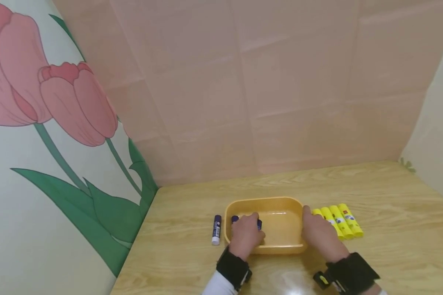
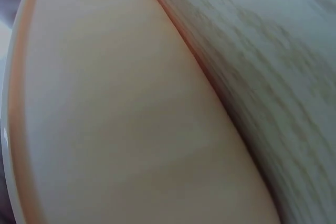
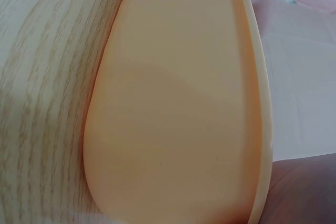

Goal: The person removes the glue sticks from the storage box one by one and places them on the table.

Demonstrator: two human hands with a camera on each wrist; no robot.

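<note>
A yellow plastic basin (image 1: pixel 280 249) stands on the wooden table. My left hand (image 1: pixel 245 234) reaches inside it at the left, fingers curled round a dark blue glue stick (image 1: pixel 259 225) that is mostly hidden by them. Another dark blue glue stick (image 1: pixel 234 219) shows behind that hand, inside the basin. My right hand (image 1: pixel 319 233) holds the basin's right rim, thumb at the top edge. Both wrist views are filled mostly by the basin's outer wall (image 2: pixel 115 98), and the right one also catches part of my right hand (image 3: pixel 302 195).
One dark blue glue stick with a white end (image 1: pixel 216 230) lies on the table (image 1: pixel 170 229) left of the basin. Several yellow glue sticks (image 1: pixel 341 221) lie side by side to the right, partly behind my right hand. A tulip-patterned wall (image 1: pixel 77 164) borders the table's left.
</note>
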